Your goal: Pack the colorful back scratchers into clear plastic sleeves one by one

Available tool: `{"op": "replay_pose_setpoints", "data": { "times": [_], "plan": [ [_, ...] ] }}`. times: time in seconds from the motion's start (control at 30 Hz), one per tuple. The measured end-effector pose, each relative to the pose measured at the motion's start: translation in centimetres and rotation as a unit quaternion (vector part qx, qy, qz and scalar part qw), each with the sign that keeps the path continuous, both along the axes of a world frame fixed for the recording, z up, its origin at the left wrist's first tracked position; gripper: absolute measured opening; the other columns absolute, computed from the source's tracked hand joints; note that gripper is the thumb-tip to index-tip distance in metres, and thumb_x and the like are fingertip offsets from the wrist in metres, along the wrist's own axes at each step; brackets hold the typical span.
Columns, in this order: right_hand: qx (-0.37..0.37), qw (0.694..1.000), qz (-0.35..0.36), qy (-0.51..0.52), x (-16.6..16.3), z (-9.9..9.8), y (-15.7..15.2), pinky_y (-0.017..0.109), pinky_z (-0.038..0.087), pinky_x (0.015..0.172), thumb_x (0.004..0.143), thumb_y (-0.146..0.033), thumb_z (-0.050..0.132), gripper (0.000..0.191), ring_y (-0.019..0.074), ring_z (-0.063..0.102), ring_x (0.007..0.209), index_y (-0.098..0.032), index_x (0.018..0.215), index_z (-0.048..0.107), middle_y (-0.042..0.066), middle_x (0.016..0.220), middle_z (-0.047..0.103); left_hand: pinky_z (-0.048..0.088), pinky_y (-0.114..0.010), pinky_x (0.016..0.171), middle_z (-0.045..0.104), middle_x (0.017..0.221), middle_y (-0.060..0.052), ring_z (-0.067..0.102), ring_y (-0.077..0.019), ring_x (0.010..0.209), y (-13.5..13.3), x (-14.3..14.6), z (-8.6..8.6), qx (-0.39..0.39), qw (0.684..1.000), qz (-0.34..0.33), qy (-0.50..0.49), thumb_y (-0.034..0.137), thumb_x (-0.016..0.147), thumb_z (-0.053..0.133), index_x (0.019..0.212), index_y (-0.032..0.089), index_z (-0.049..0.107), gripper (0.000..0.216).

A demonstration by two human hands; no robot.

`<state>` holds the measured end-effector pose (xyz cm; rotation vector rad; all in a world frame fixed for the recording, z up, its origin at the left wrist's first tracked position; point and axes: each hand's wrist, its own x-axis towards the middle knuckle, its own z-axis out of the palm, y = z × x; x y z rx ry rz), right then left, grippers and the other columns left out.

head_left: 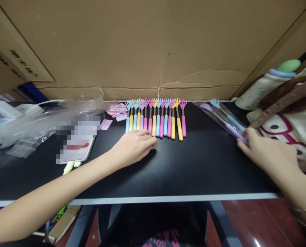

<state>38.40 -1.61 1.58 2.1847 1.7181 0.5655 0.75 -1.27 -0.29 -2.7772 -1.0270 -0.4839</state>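
A row of several small back scratchers (156, 118) with blue, yellow, pink and purple handles lies side by side on the black table (194, 164). My left hand (133, 145) rests just below the row, fingers curled, touching the handle ends near the left side. My right hand (266, 152) is at the table's right, fingers closed on the handle end of a purple scratcher (228, 128) in a clear plastic bag (220, 116), with a blue one (227, 115) beside it.
Crumpled clear plastic bags (34, 123) and a white device (77, 144) lie at the left. Pink cards (117, 110) sit behind the row. A cardboard wall (153, 48) backs the table. A cream bag (292, 123) and a bottle (263, 87) stand at the right.
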Motion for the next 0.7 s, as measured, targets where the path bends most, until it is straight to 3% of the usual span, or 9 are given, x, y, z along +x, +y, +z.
{"op": "replay_pose_setpoints", "data": {
  "times": [0.1, 0.37, 0.7],
  "plan": [
    [-0.01, 0.999, 0.031, 0.012, -0.9, 0.4, 0.2, 0.036, 0.034, 0.052, 0.101, -0.039, 0.021, 0.044, 0.0345, 0.071, 0.075, -0.013, 0.111, 0.056, 0.021, 0.09, 0.071, 0.044, -0.027, 0.065, 0.069, 0.089, -0.003, 0.063, -0.0167, 0.081, -0.2, 0.1, 0.3, -0.008, 1.0, 0.012, 0.015, 0.019, 0.094, 0.049, 0.093, 0.02, 0.064, 0.016],
    [-0.064, 0.997, 0.027, 0.022, -2.2, 1.6, 1.4, 0.037, 0.038, 0.059, 0.099, -0.039, 0.025, 0.046, 0.0344, 0.07, 0.08, -0.011, 0.113, 0.057, 0.024, 0.087, 0.068, 0.046, -0.03, 0.078, 0.069, 0.094, -0.003, 0.06, -0.0198, 0.096, -0.2, 0.1, 0.3, -0.028, 0.999, -0.012, 0.042, 0.023, 0.099, 0.043, 0.097, 0.019, 0.064, 0.021],
    [-0.098, 0.991, -0.014, 0.086, -0.7, 1.6, 1.9, 0.038, 0.036, 0.059, 0.095, -0.047, 0.027, 0.047, 0.0359, 0.068, 0.086, -0.019, 0.109, 0.061, 0.023, 0.1, 0.069, 0.046, -0.032, 0.084, 0.069, 0.099, -0.003, 0.059, -0.0193, 0.096, 0.1, -0.1, 0.4, -0.052, 0.998, -0.029, 0.022, 0.022, 0.099, 0.044, 0.098, 0.019, 0.065, 0.021]
  ]
}}
